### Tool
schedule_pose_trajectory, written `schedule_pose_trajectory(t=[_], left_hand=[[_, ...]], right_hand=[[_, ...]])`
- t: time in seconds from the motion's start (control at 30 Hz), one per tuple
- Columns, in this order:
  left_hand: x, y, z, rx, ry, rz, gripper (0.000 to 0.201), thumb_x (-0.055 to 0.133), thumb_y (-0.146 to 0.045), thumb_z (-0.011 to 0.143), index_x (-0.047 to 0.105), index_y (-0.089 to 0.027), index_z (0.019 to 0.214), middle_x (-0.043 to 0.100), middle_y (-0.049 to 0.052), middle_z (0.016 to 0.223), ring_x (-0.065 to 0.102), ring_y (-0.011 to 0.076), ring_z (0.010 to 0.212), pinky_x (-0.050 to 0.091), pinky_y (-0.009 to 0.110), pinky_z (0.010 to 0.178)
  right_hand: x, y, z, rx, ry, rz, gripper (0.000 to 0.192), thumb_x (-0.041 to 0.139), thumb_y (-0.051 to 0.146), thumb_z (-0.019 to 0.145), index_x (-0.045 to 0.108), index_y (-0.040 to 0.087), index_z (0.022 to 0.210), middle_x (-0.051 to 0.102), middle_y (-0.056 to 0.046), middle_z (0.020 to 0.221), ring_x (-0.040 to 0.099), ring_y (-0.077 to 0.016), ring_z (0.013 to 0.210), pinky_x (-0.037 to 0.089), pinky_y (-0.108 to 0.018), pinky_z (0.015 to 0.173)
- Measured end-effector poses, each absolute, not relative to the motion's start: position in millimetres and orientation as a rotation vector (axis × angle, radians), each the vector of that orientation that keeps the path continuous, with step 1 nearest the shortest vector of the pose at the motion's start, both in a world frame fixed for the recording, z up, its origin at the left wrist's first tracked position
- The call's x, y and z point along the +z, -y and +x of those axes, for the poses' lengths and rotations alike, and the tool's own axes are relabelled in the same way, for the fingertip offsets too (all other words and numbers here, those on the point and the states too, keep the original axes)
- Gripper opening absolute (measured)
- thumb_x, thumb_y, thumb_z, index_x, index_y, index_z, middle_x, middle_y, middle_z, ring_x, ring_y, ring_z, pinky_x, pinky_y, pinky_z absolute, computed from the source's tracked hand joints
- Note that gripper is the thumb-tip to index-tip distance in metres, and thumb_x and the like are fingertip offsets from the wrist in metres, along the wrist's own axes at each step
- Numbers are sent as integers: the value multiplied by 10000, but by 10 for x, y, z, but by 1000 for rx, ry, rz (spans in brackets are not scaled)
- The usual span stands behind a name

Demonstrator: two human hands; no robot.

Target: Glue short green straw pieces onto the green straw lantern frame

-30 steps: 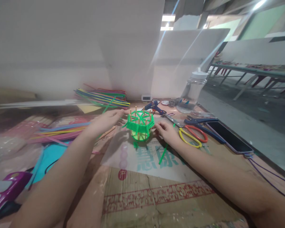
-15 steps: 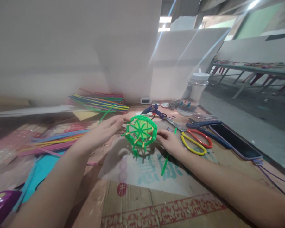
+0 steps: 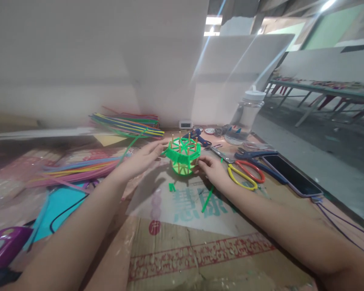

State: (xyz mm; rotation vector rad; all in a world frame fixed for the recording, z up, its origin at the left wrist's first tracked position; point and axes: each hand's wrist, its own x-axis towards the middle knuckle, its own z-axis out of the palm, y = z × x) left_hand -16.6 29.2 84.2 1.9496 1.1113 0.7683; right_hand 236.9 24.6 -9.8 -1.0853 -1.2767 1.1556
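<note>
At centre, over a white paper sheet printed in teal [image 3: 145,202]: see a many-sided openwork frame of green fuzzy-looking stems and pale wooden sticks [image 3: 182,157]. Held between 2 bare hands set apart: by the left hand [image 3: 153,152] at left, with fingertips partly hidden, and by the right hand [image 3: 211,166] at right, low down. Cannot tell whether resting or lifted.

Judged risks: could skew if squeezed harder, being thin and open. Might tip or slip if released at left first. Could shed sticks if weakly joined; cannot check at this blur. Pushed far, could bump the dark-blue plastic glue gun [image 3: 204,140]. Swung right, could catch on the metal scissors with red and yellow loop handles [image 3: 230,162]. Set down nearer, could trap the short green stem scrap [image 3: 172,187]. With wrist movement, might drag the long straight green stem [image 3: 207,199] passing beneath.
</note>
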Motion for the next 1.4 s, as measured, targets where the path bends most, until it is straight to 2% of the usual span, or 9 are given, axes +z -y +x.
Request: schedule_pose_trajectory(t=[0.13,0.33,0.4,0.5,0.6,0.67,0.8,0.93,1.4], left_hand=[[793,-336,-159,800,-1055,2043,450,528,-501,916,639,-248,1271,630,68,1398,561,262,1300,436,421,1109],[716,-383,-137,772,-1059,2065,340,578,-468,846,655,-194,1032,713,70,1139,655,247,1101,489,441,1022],[680,-384,-124,819,-1054,2073,348,580,-474,850,646,-196,1048,714,71,1132,660,239,1082,495,435,1011],[628,-380,-102,895,-1130,2117,366,586,-475,863,640,-204,1103,715,80,1147,662,245,1076,505,437,992],[601,-379,-82,906,-1179,2151,377,595,-453,864,640,-209,1147,715,84,1162,669,250,1058,522,428,958],[593,-387,-75,910,-1167,2168,379,595,-439,866,641,-209,1164,714,83,1173,671,249,1053,523,425,954],[563,-423,-80,944,-1148,2189,375,587,-426,878,641,-211,1182,700,81,1224,652,248,1107,497,428,996],[528,-449,-86,940,-1120,2176,390,574,-438,897,628,-212,1210,701,76,1215,655,235,1093,491,420,997],[489,-481,-75,982,-1030,2152,350,592,-408,885,640,-221,1177,699,73,1188,652,240,1082,488,430,989]], right_hand=[[-104,-320,2406,1096,1256,-1088,265,701,447,734,617,217,835,696,-13,803,686,-161,686,604,-321,681],[-28,-375,2516,879,1229,-1102,361,642,550,792,531,240,940,669,-8,879,638,-139,668,588,-323,666],[71,-349,2612,771,1227,-1093,349,602,572,834,516,247,925,639,-3,851,610,-141,662,572,-326,688],[257,-256,2810,433,1485,-1054,287,601,528,884,590,242,893,641,-33,838,624,-187,778,535,-359,819],[359,-180,2958,54,1879,-995,290,670,527,853,657,242,906,697,-86,906,651,-253,894,503,-417,908],[337,-177,2981,-54,2057,-971,297,716,525,823,678,251,929,725,-103,956,662,-279,945,497,-442,936],[198,-227,2911,-180,2279,-903,168,617,400,933,700,261,976,747,-96,1016,667,-258,958,510,-430,886],[160,-240,2861,-280,2243,-870,176,546,324,988,704,248,998,756,-96,991,668,-248,946,504,-421,866],[166,-294,2873,-657,2157,-649,95,600,207,971,652,200,1049,765,-72,928,661,-219,848,512,-366,777]])
